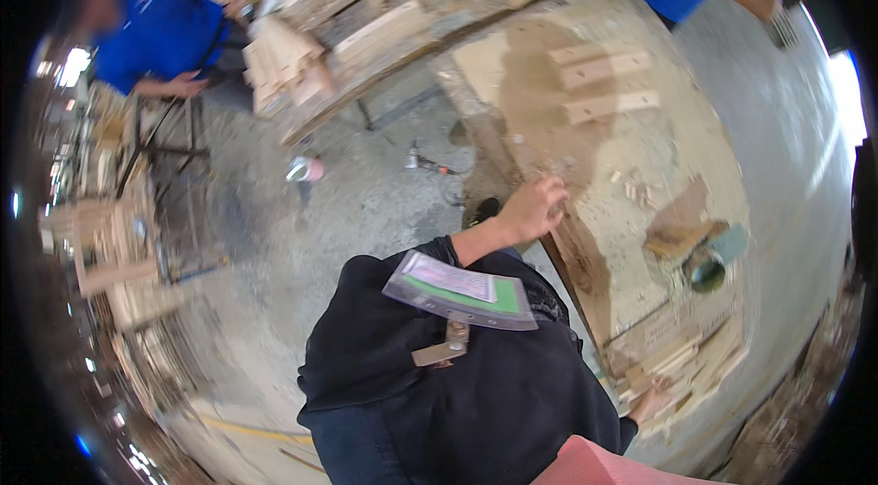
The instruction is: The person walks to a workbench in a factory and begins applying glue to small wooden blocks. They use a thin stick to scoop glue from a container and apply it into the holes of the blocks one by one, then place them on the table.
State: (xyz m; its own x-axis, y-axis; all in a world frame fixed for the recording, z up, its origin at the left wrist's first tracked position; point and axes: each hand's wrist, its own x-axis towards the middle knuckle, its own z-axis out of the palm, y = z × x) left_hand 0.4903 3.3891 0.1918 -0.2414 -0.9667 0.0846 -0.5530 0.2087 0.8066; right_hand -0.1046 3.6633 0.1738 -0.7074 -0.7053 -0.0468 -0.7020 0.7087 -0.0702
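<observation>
While the right hand (pixel 651 401) touches stacked wood pieces (pixel 681 362), a green tin (pixel 706 269) sits nearby.

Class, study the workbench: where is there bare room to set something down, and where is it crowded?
Bare: the workbench between the three slats and the left hand. Crowded: around the small chips, the green tin, and the block pile under the right hand.

The left hand (pixel 532 207) rested half-curled on the workbench (pixel 585 165) edge; the right hand (pixel 649 401) lay at its near end, fingers spread.
</observation>
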